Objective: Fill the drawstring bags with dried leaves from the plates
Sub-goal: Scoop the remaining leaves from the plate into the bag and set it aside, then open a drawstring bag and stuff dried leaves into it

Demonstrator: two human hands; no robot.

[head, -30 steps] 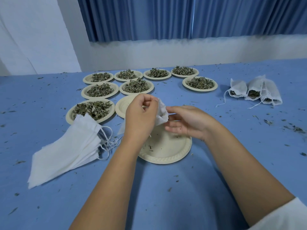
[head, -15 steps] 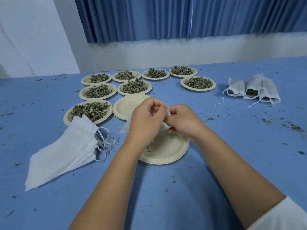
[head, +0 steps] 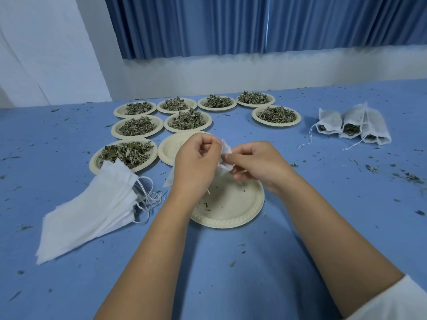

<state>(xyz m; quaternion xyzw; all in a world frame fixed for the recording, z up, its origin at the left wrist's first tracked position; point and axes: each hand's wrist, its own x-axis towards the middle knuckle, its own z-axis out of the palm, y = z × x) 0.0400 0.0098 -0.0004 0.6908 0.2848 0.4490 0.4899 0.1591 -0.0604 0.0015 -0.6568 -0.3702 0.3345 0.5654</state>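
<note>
Pinching thin white bag [head: 225,155], both hands [head: 196,165].

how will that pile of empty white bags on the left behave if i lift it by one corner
Probably floppy: the pile of bags lies flat in thin fanned layers, so it would likely droop and slide apart. It looks light, thin cloth with nothing inside. The tangled strings at its end may snag and drag other bags along.

place: packing workroom | cues: blue-covered table [head: 300,227], blue curtains [head: 208,26], rows of leaf plates [head: 276,124]
</note>
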